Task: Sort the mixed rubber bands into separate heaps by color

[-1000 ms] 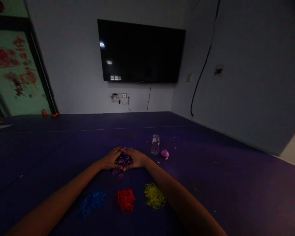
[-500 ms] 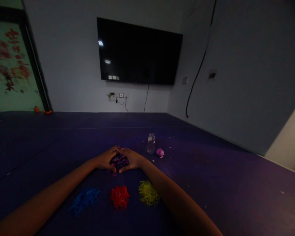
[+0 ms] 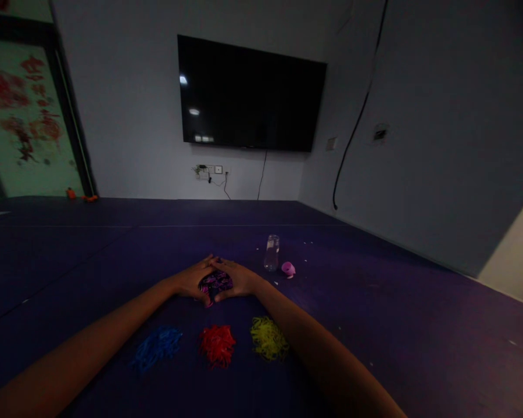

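My left hand (image 3: 192, 281) and my right hand (image 3: 240, 280) rest on the purple floor, curved around a pile of purple rubber bands (image 3: 215, 282). Their fingertips meet at the far side, while the thumbs nearly touch at the near side. Both hands have fingers stretched out and press the pile in from its sides; part of it is hidden beneath them. Closer to me lie three more heaps of bands: blue (image 3: 157, 347) on the left, red (image 3: 218, 345) in the middle and yellow (image 3: 269, 338) beside my right forearm.
Beyond my right hand stands a clear bottle (image 3: 271, 253), with a pink cup-shaped piece (image 3: 288, 269) beside it. Small white scraps dot the purple floor (image 3: 396, 325). A television (image 3: 253, 96) hangs on the far wall, and a black cable (image 3: 353, 133) dangles along the right wall.
My hands have tightened slightly around the purple pile. A loop that stuck out near my left thumb now lies closer in. The whole view has shifted a little.
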A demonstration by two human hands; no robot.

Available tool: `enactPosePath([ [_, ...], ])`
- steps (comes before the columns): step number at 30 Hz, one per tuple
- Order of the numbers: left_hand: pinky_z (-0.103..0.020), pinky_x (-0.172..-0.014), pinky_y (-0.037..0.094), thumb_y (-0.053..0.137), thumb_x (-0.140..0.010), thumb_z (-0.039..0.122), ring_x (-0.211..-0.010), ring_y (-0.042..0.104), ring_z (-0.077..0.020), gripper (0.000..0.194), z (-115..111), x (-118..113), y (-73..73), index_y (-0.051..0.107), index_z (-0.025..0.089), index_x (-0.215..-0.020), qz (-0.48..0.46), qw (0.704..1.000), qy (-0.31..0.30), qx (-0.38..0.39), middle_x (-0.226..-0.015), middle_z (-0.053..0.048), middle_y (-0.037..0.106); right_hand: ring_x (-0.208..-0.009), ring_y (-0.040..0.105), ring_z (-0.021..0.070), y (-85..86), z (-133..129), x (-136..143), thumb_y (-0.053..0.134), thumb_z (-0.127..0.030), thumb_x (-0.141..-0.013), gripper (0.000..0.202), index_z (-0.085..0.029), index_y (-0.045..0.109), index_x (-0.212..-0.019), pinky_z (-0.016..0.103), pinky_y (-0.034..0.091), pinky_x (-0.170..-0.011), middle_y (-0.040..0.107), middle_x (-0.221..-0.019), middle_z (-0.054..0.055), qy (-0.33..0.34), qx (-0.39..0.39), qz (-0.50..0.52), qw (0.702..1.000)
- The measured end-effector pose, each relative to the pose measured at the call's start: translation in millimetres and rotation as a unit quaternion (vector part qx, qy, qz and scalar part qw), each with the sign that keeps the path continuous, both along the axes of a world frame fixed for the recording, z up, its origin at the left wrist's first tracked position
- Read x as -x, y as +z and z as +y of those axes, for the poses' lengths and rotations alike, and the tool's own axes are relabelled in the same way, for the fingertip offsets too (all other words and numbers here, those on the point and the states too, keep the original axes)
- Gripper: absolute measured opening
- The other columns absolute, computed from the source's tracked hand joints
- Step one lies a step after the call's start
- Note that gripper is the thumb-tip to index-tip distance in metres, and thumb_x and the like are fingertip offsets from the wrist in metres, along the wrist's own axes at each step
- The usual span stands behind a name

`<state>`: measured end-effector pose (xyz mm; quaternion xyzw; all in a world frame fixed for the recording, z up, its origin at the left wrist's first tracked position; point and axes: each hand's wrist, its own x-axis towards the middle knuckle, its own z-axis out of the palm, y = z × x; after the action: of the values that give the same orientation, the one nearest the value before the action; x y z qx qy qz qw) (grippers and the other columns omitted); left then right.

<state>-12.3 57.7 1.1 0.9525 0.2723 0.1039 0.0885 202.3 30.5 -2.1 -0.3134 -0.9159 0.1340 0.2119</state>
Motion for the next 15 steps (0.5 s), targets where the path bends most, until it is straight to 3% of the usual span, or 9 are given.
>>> enactPosePath([
  [9,-0.048,-0.106,0.010,0.053,-0.053,0.077,-0.132,0.008,-0.0372,0.104,-3,-2,5.4,0.029,0.019,-0.136,-0.014,0.999,-0.032,0.000,-0.145,-0.012,0.020,-0.127,0.028,0.0290,1.5,-5,-2,0.067,-0.058,-0.059,0.099,-0.020,0.022,-0.138,0.042,0.022,-0.104,0.028,-0.141,0.012,-0.006,-0.002,0.023,1.000],
  [15,-0.048,-0.106,0.011,0.057,-0.052,0.075,-0.132,0.008,-0.0374,0.106,-10,-3,5.7,0.030,0.015,-0.135,-0.011,0.999,-0.039,-0.010,-0.144,-0.016,0.022,-0.127,0.029,0.0283,4.0,-9,-4,0.066,-0.058,-0.060,0.097,-0.016,0.025,-0.138,0.041,0.023,-0.103,0.030,-0.139,0.014,0.001,-0.008,0.019,1.000],
])
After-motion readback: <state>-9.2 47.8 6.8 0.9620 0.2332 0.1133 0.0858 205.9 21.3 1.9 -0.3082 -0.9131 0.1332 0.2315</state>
